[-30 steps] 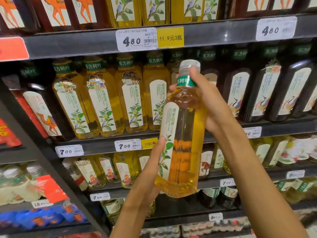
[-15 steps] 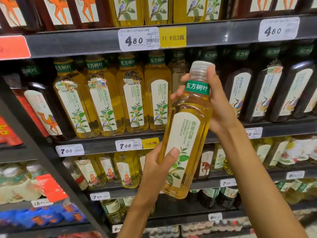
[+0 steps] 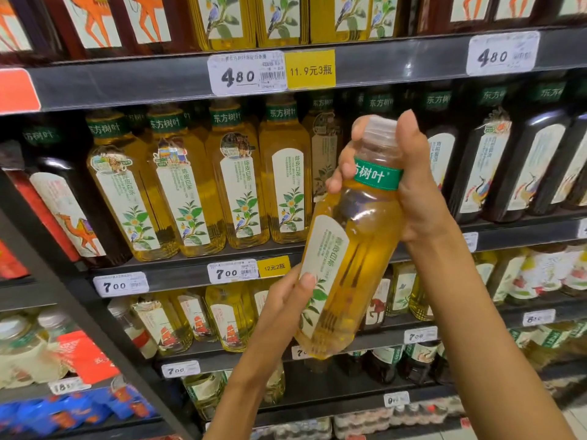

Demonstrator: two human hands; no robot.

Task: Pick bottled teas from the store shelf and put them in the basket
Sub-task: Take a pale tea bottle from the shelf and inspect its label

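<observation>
Fingers (image 3: 409, 144) of my right hand (image 3: 416, 188) gripped the tea bottle (image 3: 352, 249) neck, left hand (image 3: 286, 300) pinching below; bottle picked, no basket visible, shelf (image 3: 190, 274) behind.

Dark metal store shelving (image 3: 397, 63), white price tags (image 3: 246, 73).

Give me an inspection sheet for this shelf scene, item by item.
Surface: dark store shelf in tiers, with price tags on the front edges.
Job's things: yellow tea bottle off the shelf, tilted, cap on; a row of yellow teas stands upright on the middle tier. Basket: nothing seen.
Clutter: dark tea bottles on the right; red packs at lower left.
Grippers: right hand grips the bottle's neck and cap; left hand holds its lower body, thumb on the label.
Cables: nothing seen.
Surroundings: more bottled drinks above and below.
</observation>
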